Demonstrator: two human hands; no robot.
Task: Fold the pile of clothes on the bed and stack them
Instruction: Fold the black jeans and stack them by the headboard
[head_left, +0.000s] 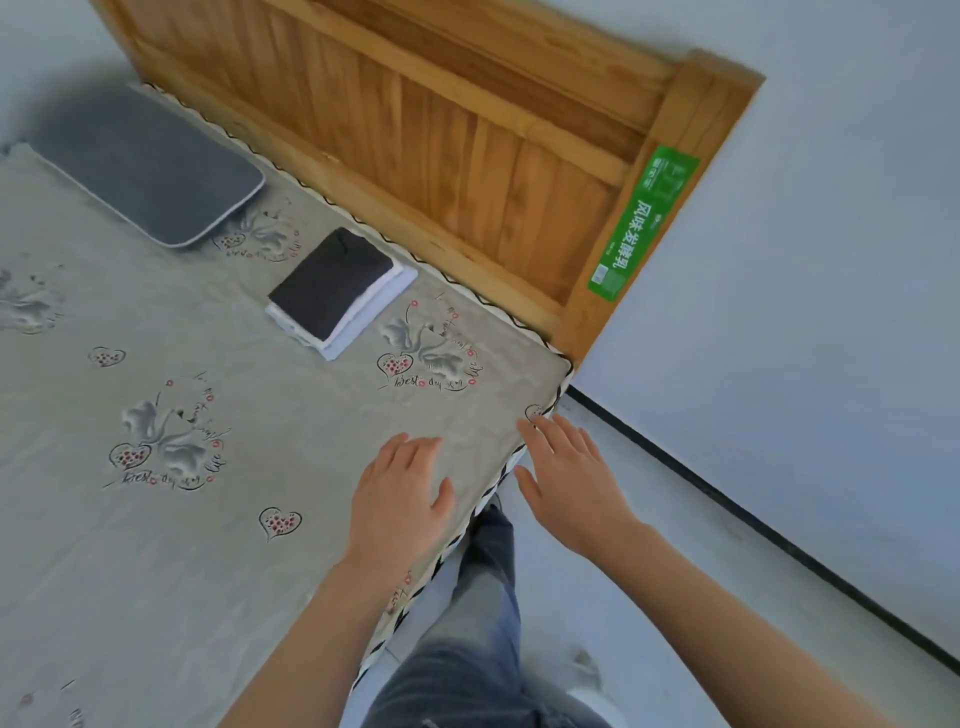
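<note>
**Stack folded, hands free**

The stack (340, 293) of folded clothes, dark piece on top of white ones, lies on the bed (156, 571) well beyond both hands, near the headboard (467, 171). Left hand (400, 493) rests flat on the bed, fingers spread. Right hand (571, 483) hangs palm-down by the bed's corner, fingers straight, holding nothing.

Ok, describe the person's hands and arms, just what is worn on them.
Nothing is worn on either. The left hand and right hand are bare, with no gloves, rings, watch or bracelets visible. Both forearms are bare too, with no sleeve showing right down to the frame edge. Blue-grey jeans show below them.
</note>
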